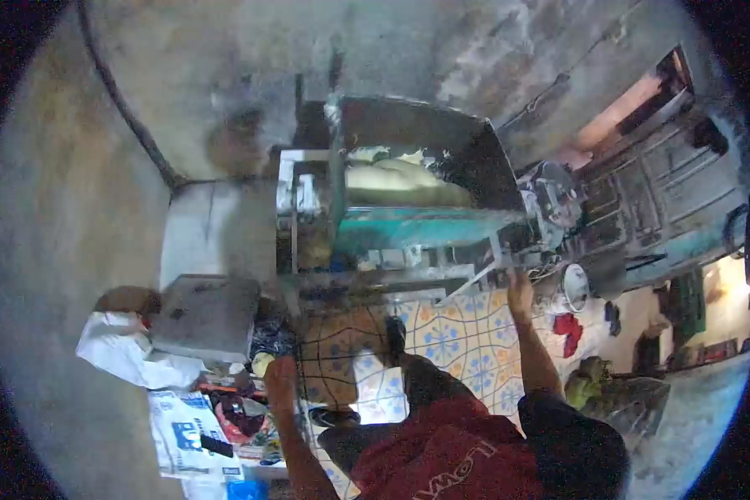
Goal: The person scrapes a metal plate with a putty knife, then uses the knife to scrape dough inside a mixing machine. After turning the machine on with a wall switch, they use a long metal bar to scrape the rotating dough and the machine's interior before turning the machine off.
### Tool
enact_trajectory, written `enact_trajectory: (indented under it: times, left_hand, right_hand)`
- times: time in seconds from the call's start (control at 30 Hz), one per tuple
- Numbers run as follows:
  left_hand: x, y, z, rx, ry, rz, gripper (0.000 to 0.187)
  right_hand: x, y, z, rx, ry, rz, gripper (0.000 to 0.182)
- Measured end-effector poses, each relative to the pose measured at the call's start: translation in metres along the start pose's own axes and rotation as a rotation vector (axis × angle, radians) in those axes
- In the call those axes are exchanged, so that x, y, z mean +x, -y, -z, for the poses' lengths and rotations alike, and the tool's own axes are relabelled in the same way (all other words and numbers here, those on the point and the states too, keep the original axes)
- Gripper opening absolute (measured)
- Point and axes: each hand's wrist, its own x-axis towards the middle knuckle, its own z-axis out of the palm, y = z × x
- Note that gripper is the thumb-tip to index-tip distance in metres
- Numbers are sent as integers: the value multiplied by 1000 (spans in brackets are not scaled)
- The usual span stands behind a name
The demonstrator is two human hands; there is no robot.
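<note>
My left hand (pixel 280 375) is low on the left, compact and closed-looking, right beside a small pale yellow piece (pixel 262 364). What the fingers hold, if anything, I cannot tell. My right hand (pixel 518 292) hangs nearer the middle with its fingers loosely stretched, overlapping the front right of a metal frame in this view. On that frame stands a large teal-fronted tub (pixel 421 227), open at the top. Inside it lies a big, smooth, pale mass like dough (pixel 400 179).
Left of me are a grey box (pixel 207 319), white sacks (pixel 183 429) and a dark phone-like object (pixel 217 447). Machinery (pixel 554 196) adjoins the tub's right side. A white bucket (pixel 574 286) and red cloth (pixel 567 333) are on the patterned tile floor (pixel 450 329).
</note>
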Motion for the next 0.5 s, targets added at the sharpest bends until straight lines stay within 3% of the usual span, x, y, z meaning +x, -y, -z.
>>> enact_trajectory:
  times: [0.03,0.1,0.17,0.23,0.3,0.4,0.5]
  left_hand:
    - [21,-70,-33,123,-3,-100,26]
    - [63,-142,-91,191,-24,-185,25]
    - [117,-155,-136,101,-47,-186,28]
    - [146,-222,-196,-86,35,-197,32]
    - [179,-254,-251,139,-154,-325,41]
    - [203,-277,-279,362,-313,-139,55]
    - [217,-284,-283,556,-388,57,68]
  right_hand:
    - [21,62,25,243,-96,-111,39]
    - [75,62,27,498,-103,-140,50]
    - [122,59,17,537,-184,-192,53]
    - [165,58,13,397,-181,-114,57]
    - [197,53,1,353,-115,-161,57]
    - [215,88,12,368,97,-217,52]
    - [221,97,15,243,164,-252,51]
